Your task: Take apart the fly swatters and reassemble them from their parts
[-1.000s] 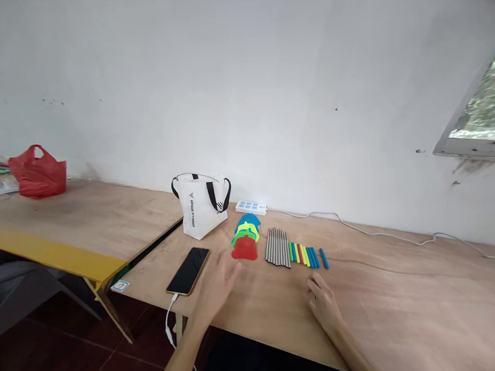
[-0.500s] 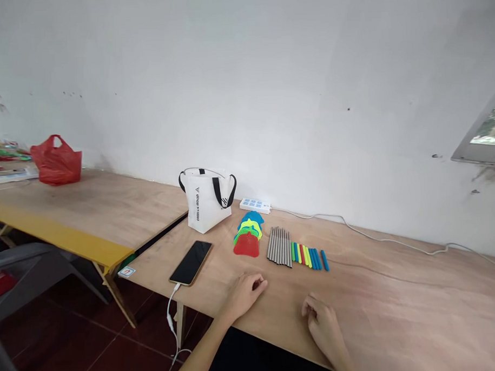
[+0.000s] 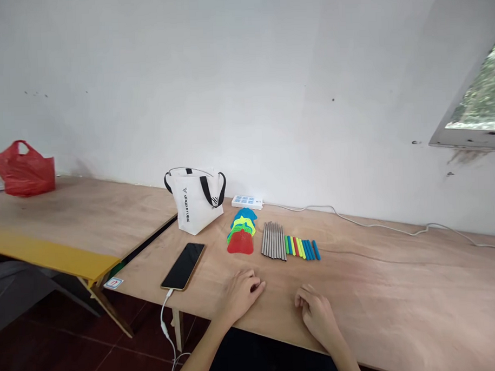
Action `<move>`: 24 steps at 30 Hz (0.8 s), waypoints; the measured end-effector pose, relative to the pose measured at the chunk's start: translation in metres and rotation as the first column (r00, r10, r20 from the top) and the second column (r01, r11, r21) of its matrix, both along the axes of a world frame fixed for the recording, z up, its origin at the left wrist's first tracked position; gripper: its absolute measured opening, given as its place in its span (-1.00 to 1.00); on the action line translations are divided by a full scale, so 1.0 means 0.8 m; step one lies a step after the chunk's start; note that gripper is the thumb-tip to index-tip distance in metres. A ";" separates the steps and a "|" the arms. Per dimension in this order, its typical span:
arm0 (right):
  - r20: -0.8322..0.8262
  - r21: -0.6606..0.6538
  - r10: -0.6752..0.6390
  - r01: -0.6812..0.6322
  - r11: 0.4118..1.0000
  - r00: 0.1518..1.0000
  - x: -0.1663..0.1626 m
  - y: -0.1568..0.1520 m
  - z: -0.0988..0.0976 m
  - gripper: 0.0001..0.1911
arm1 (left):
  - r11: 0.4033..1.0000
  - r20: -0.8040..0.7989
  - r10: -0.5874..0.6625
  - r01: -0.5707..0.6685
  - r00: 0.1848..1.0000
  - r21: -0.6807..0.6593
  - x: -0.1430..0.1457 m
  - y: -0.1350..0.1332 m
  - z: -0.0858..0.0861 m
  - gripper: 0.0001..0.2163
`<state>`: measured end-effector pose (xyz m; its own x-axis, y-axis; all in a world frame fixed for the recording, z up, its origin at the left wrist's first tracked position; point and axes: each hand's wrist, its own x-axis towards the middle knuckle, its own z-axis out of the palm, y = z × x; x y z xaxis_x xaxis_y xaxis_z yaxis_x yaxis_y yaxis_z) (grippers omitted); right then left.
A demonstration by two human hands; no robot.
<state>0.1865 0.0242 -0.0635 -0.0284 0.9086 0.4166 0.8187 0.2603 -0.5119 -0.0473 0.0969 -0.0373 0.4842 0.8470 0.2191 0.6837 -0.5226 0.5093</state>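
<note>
My left hand rests palm down on the bare wood near the table's front edge, fingers loosely bent and the thumb apart. To its right lies my right hand, turned inward with relaxed, half-curled fingers. Neither holds anything. Beyond them a fan of flat, perforated plastic pieces like fly-swatter heads overlaps, with a red one in front and green, yellow and blue ones behind. Slim grey metal rods lie side by side in a row. Touching their right side are short coloured sticks, and a blue stick sits at the end.
A phone with a white charging cable lies left of my hands. Behind stand a white tote bag and a white power strip, its cord along the wall. A red plastic bag sits on the neighbouring table.
The view has turned slightly right, so things appear farther left. Both hands stay resting in about the same place on the table. The laid-out pieces have not moved.
</note>
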 end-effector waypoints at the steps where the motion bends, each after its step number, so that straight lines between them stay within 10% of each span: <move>1: 0.000 -0.006 0.003 -0.003 1.000 1.000 0.000 0.000 0.000 -0.73 | 1.000 0.001 0.001 -0.001 1.000 -0.002 0.000 0.000 0.001 -0.60; 24: 0.039 -0.037 0.019 -0.018 0.999 0.999 0.005 0.002 -0.005 -0.70 | 1.000 0.021 0.027 -0.027 0.999 -0.016 0.003 0.002 -0.001 -0.62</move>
<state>0.1908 0.0259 -0.0673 -0.0610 0.9226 0.3809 0.8335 0.2571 -0.4891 -0.0448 0.0985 -0.0380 0.4564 0.8631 0.2161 0.6863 -0.4961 0.5319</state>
